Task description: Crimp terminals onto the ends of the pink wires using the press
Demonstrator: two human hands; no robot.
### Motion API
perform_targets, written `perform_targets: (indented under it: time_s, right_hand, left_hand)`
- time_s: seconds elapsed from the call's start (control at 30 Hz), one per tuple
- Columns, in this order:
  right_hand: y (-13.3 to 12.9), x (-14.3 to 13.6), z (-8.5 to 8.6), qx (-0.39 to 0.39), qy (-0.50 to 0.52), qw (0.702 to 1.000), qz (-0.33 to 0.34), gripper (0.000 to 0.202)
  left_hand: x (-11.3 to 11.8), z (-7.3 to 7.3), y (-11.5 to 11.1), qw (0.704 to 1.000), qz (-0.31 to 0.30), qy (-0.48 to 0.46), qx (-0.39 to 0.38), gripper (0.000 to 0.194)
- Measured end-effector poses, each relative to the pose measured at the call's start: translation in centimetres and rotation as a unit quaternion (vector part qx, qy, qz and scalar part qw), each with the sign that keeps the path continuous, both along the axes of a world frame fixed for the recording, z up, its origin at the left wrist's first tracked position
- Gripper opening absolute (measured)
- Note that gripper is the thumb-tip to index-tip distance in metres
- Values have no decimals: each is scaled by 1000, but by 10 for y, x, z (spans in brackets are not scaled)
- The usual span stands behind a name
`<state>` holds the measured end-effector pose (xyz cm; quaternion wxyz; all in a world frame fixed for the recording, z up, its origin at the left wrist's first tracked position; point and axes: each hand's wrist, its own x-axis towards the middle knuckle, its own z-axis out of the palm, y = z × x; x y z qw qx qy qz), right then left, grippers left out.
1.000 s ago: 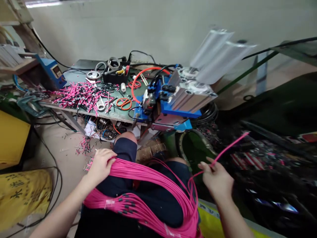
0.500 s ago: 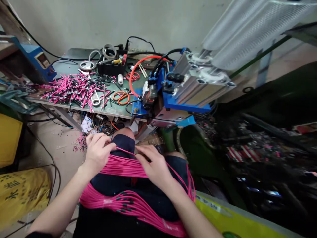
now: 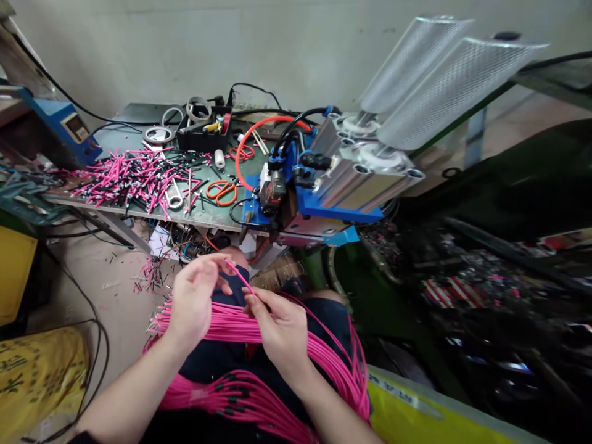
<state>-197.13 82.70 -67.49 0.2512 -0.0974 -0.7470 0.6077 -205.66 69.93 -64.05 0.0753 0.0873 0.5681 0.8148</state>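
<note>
My right hand (image 3: pixel 280 324) pinches a single pink cable (image 3: pixel 240 277) between thumb and fingertips. The cable's short free end points up and left to my left hand (image 3: pixel 194 299). The fingers of that hand are loosely curved and apart, with the cable end against the fingertips. Below both hands, a thick bundle of pink cables (image 3: pixel 231 320) lies across the lap, its bare-tipped ends fanned out at the left. Nearer the body rests a second pink bundle (image 3: pixel 198 394), with black sleeves along it and clear tape around it.
On the bench (image 3: pixel 217 216) lie a heap of pink and black cable pieces (image 3: pixel 129 176), orange-handled scissors (image 3: pixel 222 192), tape rolls (image 3: pixel 158 135) and a black tool box (image 3: pixel 203 132). A pneumatic press (image 3: pixel 333 185) stands at its right end. A yellow sack (image 3: pixel 41 370) is at lower left.
My left hand has gone from a closed grip on the cable to looser, spread fingers. The cable's free end now shows, and the first bundle's bare tips have come into sight.
</note>
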Motion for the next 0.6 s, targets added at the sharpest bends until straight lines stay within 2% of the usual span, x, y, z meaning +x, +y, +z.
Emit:
perform_targets:
  time_s: [0.03,0.1,0.17,0.27,0.37,0.43,0.5,0.6]
  right_hand:
    - [0,2,-1,-6,-4,1000,0,16]
    - [-1,5,-3,-34,-18,999,17,17]
    - [-1,10,-4,-83,-36,994,55,19]
    - [2,18,-6,-137,-58,982,115,24]
    - [12,23,-3,-89,-59,984,139,26]
    - [23,25,2,-33,-27,993,114,21]
    - [34,26,12,6,10,999,51,16]
    - [46,26,33,42,30,998,-38,12]
  left_hand:
    - [-1,0,6,999,-37,-36,16,32]
    - [-3,-1,15,995,-56,-68,36,27]
    - [-3,-2,19,992,-66,-85,64,26]
    - [-2,1,22,980,-114,-126,104,29]
    - [1,5,26,970,-159,-152,106,31]
    - [5,6,29,970,-180,-137,89,32]
    - [11,5,33,974,-188,-111,61,30]
    - [22,5,39,984,-164,-64,-20,19]
